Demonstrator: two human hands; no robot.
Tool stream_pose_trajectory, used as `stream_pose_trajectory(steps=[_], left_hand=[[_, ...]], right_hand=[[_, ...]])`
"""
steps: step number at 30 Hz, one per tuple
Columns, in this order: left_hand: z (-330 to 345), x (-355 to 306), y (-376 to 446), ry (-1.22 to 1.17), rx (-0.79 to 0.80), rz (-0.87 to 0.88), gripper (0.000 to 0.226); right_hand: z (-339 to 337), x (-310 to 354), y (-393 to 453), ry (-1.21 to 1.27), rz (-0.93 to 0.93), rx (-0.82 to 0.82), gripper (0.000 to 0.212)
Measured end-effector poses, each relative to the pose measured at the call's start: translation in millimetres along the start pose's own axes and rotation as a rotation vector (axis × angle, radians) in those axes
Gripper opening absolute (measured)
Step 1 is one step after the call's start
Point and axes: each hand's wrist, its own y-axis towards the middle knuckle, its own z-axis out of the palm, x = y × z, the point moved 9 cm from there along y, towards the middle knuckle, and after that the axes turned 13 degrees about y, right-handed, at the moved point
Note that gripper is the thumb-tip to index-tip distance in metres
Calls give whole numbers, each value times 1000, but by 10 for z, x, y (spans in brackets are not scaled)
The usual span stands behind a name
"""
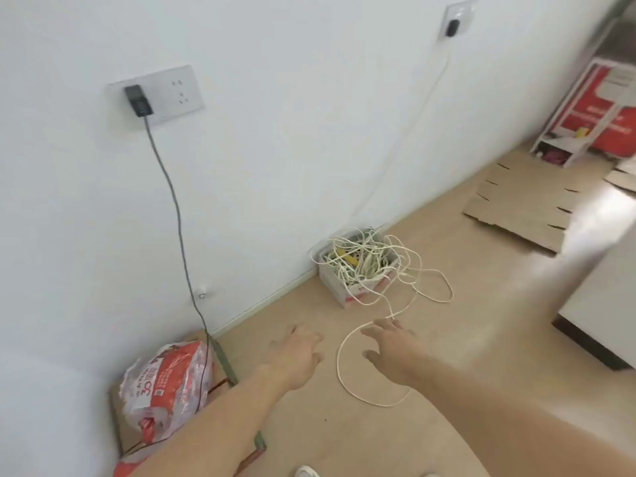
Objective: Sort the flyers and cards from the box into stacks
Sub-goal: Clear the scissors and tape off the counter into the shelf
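Observation:
A small white cardboard box (347,287) with red print stands on the floor against the wall, filled with tangled white cord (361,256) that spills out over the floor. No flyers or cards show in it. My left hand (297,352) and my right hand (389,349) both reach forward over the floor in front of the box, fingers spread, holding nothing. A loop of the cord (344,376) lies on the floor between and below my hands.
A brown box (120,418) with red-and-white plastic packs (168,383) sits at the lower left by the wall. A dark cable (179,218) hangs from a wall socket into it. Flattened cardboard (516,204) lies at the far right, near a white cabinet (605,297).

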Motion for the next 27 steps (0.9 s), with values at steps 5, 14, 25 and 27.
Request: stream_pose_trajectory(steps=[5, 14, 25, 27], left_hand=[[168, -1487, 426, 167, 96, 306, 48], [416, -4314, 377, 492, 86, 711, 56], [807, -6799, -27, 747, 154, 977, 51], [844, -7109, 11, 795, 154, 1015, 52]], right_hand=[[26, -1348, -920, 183, 358, -81, 54], [199, -3180, -2696, 379, 660, -196, 67], [288, -4803, -4245, 512, 857, -287, 72], [288, -5039, -4384, 556, 905, -288, 71]])
